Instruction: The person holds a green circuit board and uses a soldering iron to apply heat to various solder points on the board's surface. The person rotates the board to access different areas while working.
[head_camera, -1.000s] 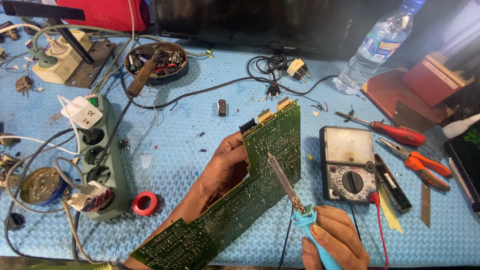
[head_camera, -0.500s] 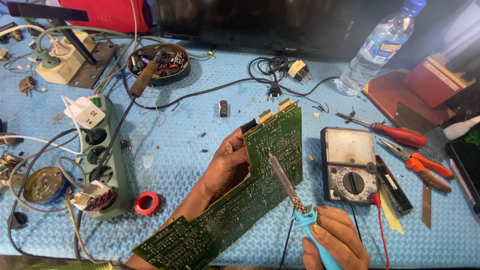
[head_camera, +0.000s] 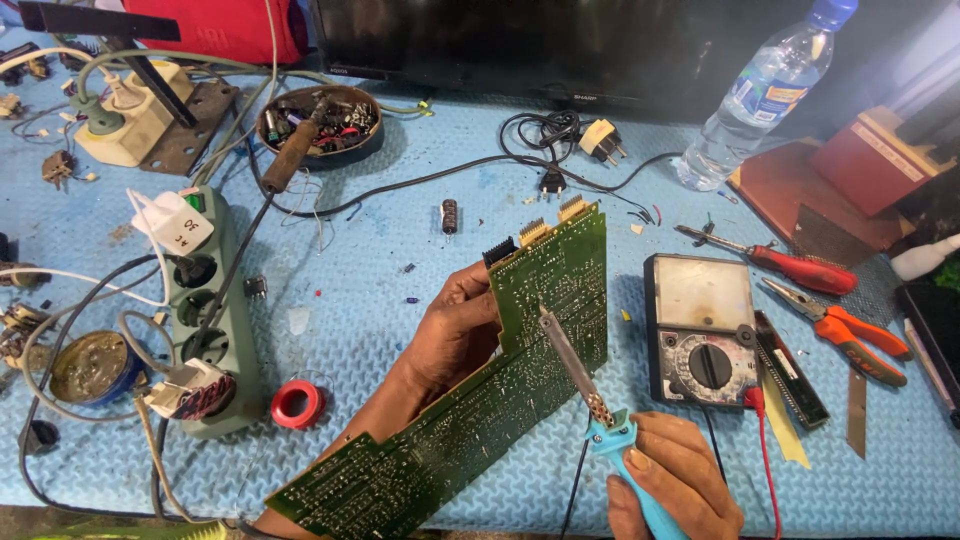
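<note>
**Inspector A:** Nearest the camera, the right hand is closed around the blue handle of a soldering iron; its fingers are wrapped tight on the grip. The metal tip rests against the solder side of the green circuit board.

**Inspector B:** And the board itself?

**Inspector A:** It is held up off the blue mat, tilted, running from the lower left up to the centre. The left hand supports it from behind, fingers curled over the stepped edge, pinching the board.

**Inspector B:** To the right?

**Inspector A:** An analogue multimeter lies flat just beside the board, dial face up. Beyond it lie orange-handled pliers and a red-handled screwdriver.

**Inspector B:** Left side?

**Inspector A:** A small red tape roll lies near a grey-green power strip, which carries a white plug with a label on top.

**Inspector B:** Farther back?

**Inspector A:** A round dish of small parts at the rear left, and a clear plastic water bottle with a blue cap and a blue-and-white label band at the rear right. A red box sits beside it.
</note>
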